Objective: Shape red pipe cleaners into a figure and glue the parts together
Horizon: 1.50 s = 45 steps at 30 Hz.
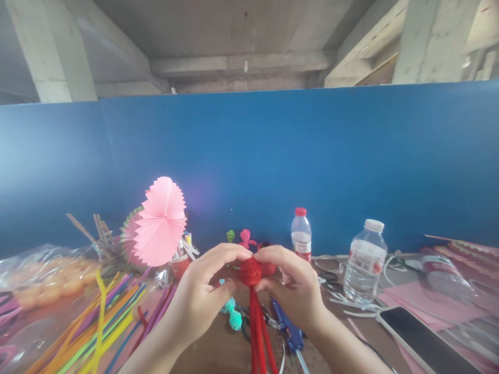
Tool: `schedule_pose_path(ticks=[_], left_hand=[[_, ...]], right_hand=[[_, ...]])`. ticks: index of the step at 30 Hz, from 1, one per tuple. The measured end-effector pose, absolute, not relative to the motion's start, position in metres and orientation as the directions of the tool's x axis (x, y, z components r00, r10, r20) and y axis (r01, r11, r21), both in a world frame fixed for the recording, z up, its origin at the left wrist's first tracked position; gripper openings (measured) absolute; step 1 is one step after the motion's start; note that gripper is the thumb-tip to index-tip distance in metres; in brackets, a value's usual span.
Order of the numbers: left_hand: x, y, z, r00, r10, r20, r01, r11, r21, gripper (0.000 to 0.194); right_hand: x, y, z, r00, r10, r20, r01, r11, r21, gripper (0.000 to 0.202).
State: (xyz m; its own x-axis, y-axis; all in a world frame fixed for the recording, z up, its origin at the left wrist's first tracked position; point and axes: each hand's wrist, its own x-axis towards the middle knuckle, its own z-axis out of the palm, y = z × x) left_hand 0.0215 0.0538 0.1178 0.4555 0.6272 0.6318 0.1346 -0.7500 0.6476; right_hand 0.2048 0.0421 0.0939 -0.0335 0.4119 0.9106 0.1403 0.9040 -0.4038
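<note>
A round red ball (250, 272) is held up at the centre, with several long red strips (257, 327) hanging down from it. My left hand (212, 288) pinches the ball from the left, thumb low and index finger on top. From the right, my right hand (291, 283) grips it the same way, its fingertips near the ball's top. Behind the hands, small pink (245, 238) and green (231, 236) figures show partly. Under the ball lie a turquoise fuzzy piece (234, 316) and a blue glue gun (287, 326).
Colourful pipe cleaners (101, 322) and a bag of orange balls (54, 285) lie left, below a pink paper fan (161, 222). On the right are two bottles (301, 236) (365, 262), a phone (423, 337) and pink paper (421, 301). A blue partition (249, 156) stands behind.
</note>
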Motion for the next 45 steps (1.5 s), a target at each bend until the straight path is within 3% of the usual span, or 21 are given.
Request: schedule_pose_path(ticks=[7,16,25,31,45], left_hand=[[0.018,0.050,0.123,0.527,0.568,0.632,0.084,-0.775,0.626,0.044],[0.018,0.046,0.128,0.556,0.531,0.639,0.020,-0.777,0.629,0.044],[0.016,0.046,0.127,0.496,0.497,0.712,0.039,-0.832,0.553,0.039],[0.017,0.046,0.126,0.476,0.499,0.724,0.084,-0.845,0.528,0.037],[0.021,0.046,0.125,0.400,0.480,0.781,0.102,-0.870,0.483,0.035]], right_hand=[[0.205,0.036,0.097,-0.080,0.380,0.921,0.174,0.915,-0.363,0.034],[0.202,0.033,0.095,-0.052,0.434,0.899,0.097,0.898,-0.428,0.031],[0.201,0.026,0.104,-0.067,0.473,0.879,0.095,0.880,-0.466,0.027],[0.200,0.027,0.105,-0.044,0.404,0.914,0.062,0.914,-0.401,0.026],[0.195,0.028,0.102,-0.014,0.404,0.914,0.129,0.908,-0.399,0.024]])
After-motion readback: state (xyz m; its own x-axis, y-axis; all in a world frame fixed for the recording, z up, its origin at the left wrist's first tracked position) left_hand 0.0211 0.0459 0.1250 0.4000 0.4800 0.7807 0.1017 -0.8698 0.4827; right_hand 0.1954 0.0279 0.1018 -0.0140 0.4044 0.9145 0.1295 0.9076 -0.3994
